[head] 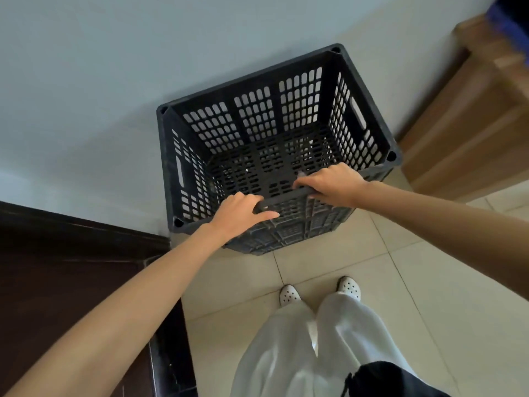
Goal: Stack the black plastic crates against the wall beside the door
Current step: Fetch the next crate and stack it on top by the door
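- The top crate [274, 144] sits on a lower crate [286, 233], its back against the wall [100, 81], the door [57, 267] just to my left. If its corners are not seated in the one beneath, I judge it could slide or tip when I let go.
- Pushing unevenly could twist it askew against the wall.
- My left hand [243, 213] is curled closed over the near rim, fingers [264, 215] lying along the outside.
- My right hand [332, 184] grips the same rim, fingers [305, 182] hooked inside, where they could get pinched.
- The box [469, 133] stands close on the right; a swing could knock it.
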The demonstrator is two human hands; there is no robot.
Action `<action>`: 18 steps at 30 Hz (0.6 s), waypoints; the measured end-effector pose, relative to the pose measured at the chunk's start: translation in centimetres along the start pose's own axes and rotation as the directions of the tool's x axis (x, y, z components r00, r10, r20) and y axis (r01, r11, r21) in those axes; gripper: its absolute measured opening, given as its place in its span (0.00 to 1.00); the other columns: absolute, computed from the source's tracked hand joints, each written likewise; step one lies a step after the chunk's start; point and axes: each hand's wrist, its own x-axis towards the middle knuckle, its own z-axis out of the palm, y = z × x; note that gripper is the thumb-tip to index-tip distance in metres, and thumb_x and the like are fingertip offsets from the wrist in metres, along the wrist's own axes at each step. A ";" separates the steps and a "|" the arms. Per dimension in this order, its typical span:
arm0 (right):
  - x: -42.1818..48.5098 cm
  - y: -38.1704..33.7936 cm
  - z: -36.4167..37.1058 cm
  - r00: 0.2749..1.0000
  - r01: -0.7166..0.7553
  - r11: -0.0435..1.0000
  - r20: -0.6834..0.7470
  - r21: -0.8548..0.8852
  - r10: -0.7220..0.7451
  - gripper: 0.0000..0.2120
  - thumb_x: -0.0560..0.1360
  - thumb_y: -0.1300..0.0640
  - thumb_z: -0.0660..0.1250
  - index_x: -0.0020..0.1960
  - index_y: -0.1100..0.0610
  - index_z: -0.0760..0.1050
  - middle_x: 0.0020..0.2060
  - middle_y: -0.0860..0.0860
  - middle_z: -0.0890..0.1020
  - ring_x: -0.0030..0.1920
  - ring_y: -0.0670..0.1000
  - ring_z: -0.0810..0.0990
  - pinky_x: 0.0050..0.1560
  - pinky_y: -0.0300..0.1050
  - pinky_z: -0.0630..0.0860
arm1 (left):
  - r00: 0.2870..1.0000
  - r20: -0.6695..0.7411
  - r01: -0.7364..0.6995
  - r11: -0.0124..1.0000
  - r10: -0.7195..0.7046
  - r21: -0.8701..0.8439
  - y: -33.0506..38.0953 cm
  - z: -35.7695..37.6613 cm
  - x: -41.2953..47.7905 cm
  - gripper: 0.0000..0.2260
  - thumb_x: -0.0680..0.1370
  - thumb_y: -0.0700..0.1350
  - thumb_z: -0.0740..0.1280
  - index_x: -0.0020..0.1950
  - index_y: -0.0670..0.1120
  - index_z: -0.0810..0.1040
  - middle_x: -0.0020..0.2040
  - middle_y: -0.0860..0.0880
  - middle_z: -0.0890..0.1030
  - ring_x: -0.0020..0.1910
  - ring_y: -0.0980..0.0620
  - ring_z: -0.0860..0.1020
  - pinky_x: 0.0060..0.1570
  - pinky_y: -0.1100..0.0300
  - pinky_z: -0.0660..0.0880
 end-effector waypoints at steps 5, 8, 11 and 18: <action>0.1 0.3 0.7 0.998 0.050 0.998 -0.035 -0.038 -0.052 0.28 0.80 0.49 0.60 0.76 0.40 0.52 0.51 0.48 0.84 0.45 0.55 0.83 0.34 0.46 0.72 | 0.998 -0.022 0.054 0.998 -0.053 0.027 0.6 0.3 0.0 0.30 0.73 0.72 0.59 0.46 0.45 0.82 0.32 0.49 0.78 0.37 0.46 0.82 0.40 0.50 0.79; 0.4 0.6 1.0 0.996 0.071 0.996 -0.056 -0.058 -0.074 0.32 0.80 0.49 0.60 0.78 0.42 0.46 0.52 0.49 0.83 0.45 0.54 0.83 0.34 0.46 0.73 | 0.995 -0.032 0.095 0.995 -0.095 0.025 0.9 0.4 -0.1 0.31 0.73 0.73 0.57 0.45 0.45 0.82 0.31 0.50 0.76 0.37 0.44 0.81 0.40 0.49 0.79; 0.6 0.8 1.3 0.993 0.095 0.993 -0.058 -0.071 -0.099 0.33 0.80 0.49 0.60 0.78 0.42 0.45 0.54 0.49 0.83 0.47 0.54 0.84 0.37 0.47 0.77 | 0.995 -0.017 0.098 0.994 -0.097 0.040 1.1 0.2 -0.1 0.33 0.73 0.74 0.55 0.42 0.45 0.80 0.29 0.51 0.73 0.36 0.44 0.81 0.37 0.50 0.78; 0.7 1.1 2.2 0.968 0.115 0.989 -0.214 -0.096 -0.134 0.36 0.77 0.49 0.66 0.78 0.46 0.50 0.50 0.50 0.84 0.39 0.53 0.83 0.29 0.42 0.66 | 0.995 -0.099 0.026 0.999 -0.022 0.037 1.4 0.3 1.3 0.33 0.76 0.71 0.39 0.38 0.51 0.74 0.32 0.52 0.77 0.36 0.48 0.80 0.32 0.56 0.70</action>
